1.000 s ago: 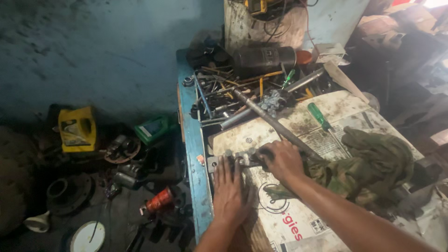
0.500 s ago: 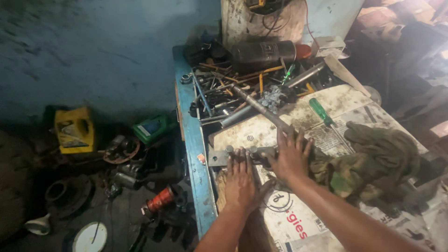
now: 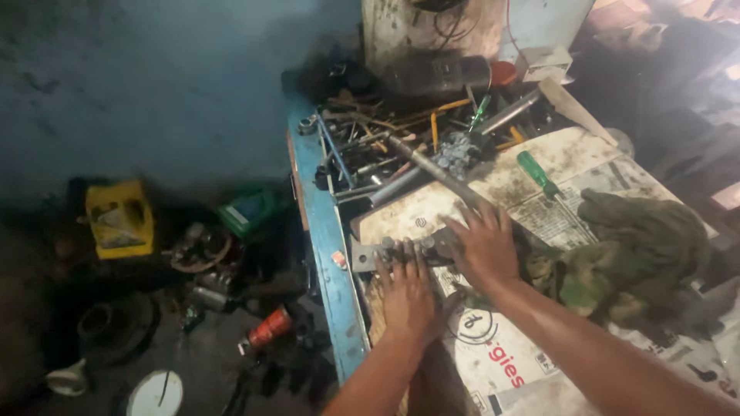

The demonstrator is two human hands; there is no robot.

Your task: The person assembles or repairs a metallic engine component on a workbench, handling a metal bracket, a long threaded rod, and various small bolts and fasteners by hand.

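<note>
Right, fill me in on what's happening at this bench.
A person leans over a blue-edged workbench covered with newspaper. Both hands lie flat on a grey metal part at the bench's near edge: the left hand on its middle, the right hand on its right end. A long metal rod runs back from there into a pile of tools. A green-handled screwdriver and a crumpled green rag lie to the right. Cans and spare parts litter the floor.

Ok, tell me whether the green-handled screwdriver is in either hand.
No: the green-handled screwdriver lies on the newspaper, apart from the right hand and left hand.
</note>
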